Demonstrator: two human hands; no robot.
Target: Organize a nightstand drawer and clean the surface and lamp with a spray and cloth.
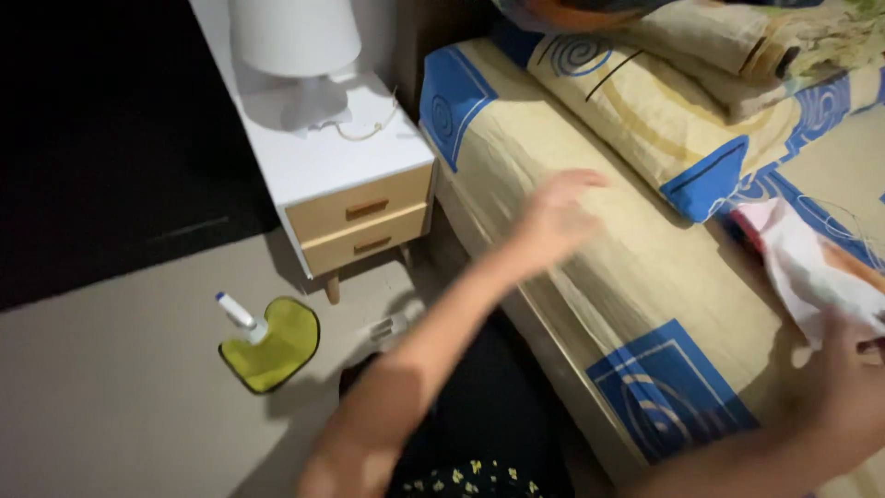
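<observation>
Left hand: the left hand [556, 217] is extended over the beige bed sheet with blue square patches [590, 277], fingers spread and flat, blurred; the grip is open and holds nothing. Contact with the sheet cannot be told.
Right hand: the right hand [843, 383], at 4 o'clock in the view, is closed around the lower end of a white cloth with red and orange markings [807, 267].
Cloth position: the cloth lies on the bed at 3 o'clock, running from the right hand up toward 2 o'clock, just beside the rolled beige and blue bedding [664, 120].
Bedding: the rolled bedding lies across the head of the bed at 1 o'clock, with a second folded fabric stacked on it.
Nightstand: a white bedside cabinet with two light wooden drawers [355, 198] stands at 11 o'clock, touching the bed side.
Lamp: a white lamp with a cylindrical shade [295, 41] stands on the cabinet top.
Floor: a yellow-green flat mop head with a white handle stub [275, 343] lies on the grey floor at 8 o'clock, near the cabinet legs.
</observation>
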